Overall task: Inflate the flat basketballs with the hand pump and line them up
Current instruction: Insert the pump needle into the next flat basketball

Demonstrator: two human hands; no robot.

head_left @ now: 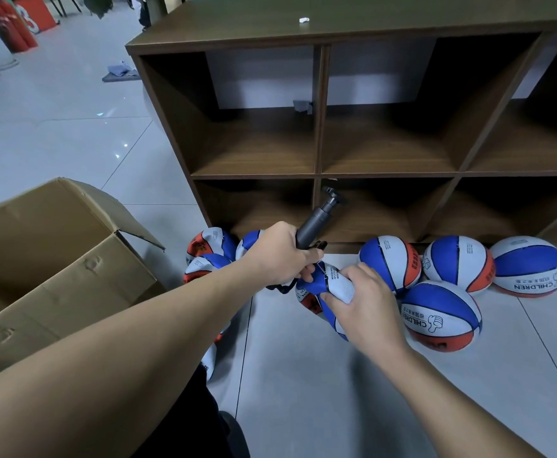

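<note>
Both forearms reached over the floor: the left hand (pixel 278 256) gripped the hand pump (pixel 313 223), the right hand's (pixel 366 302) fingers clamped the flat basketball (pixel 328 289) between them. If the limp ball folded, the needle might miss the valve.

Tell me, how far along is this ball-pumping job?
Partly done. Four round balls sit by the shelf, like the front one, though loosely grouped rather than lined up. In hand: the left hand grips the pump while the right hand holds a crumpled flat ball. Left: several flat balls piled beside the cardboard box.
</note>
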